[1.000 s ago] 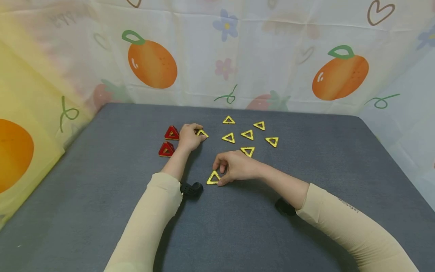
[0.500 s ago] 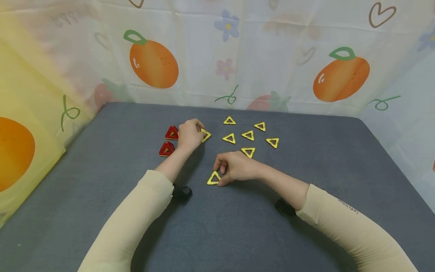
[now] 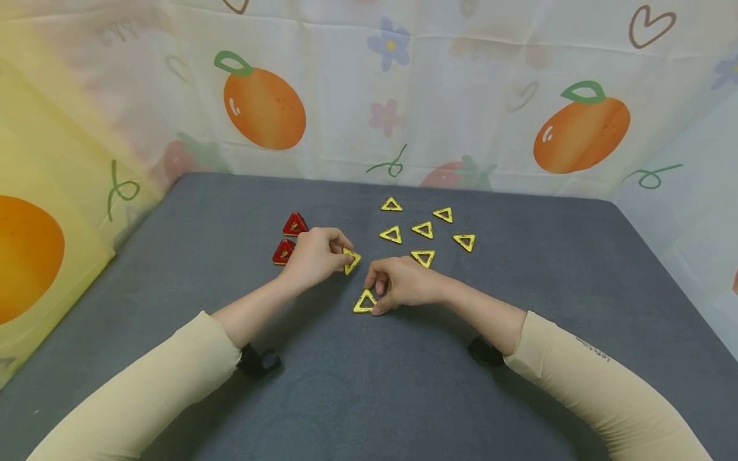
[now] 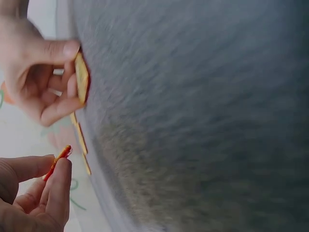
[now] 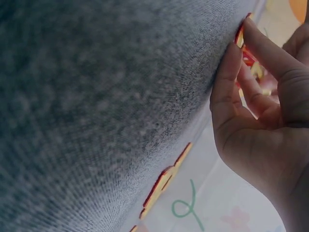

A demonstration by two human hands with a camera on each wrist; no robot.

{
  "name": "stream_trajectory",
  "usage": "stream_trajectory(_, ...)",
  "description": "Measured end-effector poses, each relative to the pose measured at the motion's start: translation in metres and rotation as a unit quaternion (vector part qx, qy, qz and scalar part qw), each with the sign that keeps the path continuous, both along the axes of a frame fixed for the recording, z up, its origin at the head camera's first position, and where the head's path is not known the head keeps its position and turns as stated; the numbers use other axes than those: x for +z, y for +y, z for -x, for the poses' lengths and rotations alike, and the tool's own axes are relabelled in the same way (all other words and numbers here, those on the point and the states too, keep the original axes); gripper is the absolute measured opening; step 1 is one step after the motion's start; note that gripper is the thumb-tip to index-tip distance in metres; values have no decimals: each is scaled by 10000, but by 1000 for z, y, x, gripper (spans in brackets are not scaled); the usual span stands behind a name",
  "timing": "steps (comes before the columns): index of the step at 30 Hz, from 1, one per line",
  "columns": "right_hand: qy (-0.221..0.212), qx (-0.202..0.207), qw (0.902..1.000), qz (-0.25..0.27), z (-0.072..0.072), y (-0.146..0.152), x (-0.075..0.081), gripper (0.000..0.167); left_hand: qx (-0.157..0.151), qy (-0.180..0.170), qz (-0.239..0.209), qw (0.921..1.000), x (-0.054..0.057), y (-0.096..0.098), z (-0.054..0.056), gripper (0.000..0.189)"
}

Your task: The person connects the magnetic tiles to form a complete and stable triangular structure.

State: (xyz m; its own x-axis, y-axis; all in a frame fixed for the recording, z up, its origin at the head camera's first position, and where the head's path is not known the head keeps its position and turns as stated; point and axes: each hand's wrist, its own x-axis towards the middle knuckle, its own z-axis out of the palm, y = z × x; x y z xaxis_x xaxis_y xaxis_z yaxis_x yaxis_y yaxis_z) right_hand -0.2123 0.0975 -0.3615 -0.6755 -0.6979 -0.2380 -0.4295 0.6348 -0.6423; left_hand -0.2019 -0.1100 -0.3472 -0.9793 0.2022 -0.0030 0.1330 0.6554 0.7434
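Note:
My left hand (image 3: 314, 257) pinches a yellow triangle tile (image 3: 353, 261) with a hole in its middle. In the left wrist view this tile (image 4: 59, 162) shows red on its edge, lifted between thumb and fingers. Close by on the right, my right hand (image 3: 403, 282) pinches the corner of another yellow triangle tile (image 3: 359, 308), which lies on the dark table. The right wrist view shows that tile (image 5: 238, 36) nearly edge-on at the fingertips. The two tiles are apart. Behind my left hand stand two red pyramid-like triangle pieces (image 3: 295, 224), the nearer one (image 3: 282, 252) partly covered.
Several loose yellow triangle tiles lie behind my right hand, among them a far one (image 3: 391, 204), a right one (image 3: 464, 242) and one (image 3: 423, 257) right beside the hand. A printed cloth (image 3: 346, 83) hangs behind the grey table (image 3: 403, 397).
My left hand has brought its tile away from beside the red pieces, toward me and slightly right, close to the right hand. The right hand and its tile stay in place.

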Motion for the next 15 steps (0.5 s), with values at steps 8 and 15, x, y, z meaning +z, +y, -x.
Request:
stream_trajectory(8, 39, -21, 10000, -24, 1, 0, -1, 35, -223, -129, 171, 9995, -8, -3, -21, 14)
stream_trajectory(15, -16, -16, 10000, 5, 0, 0, -2, 36, -244, 1, 222, 9995, -17, -1, -31, 11)
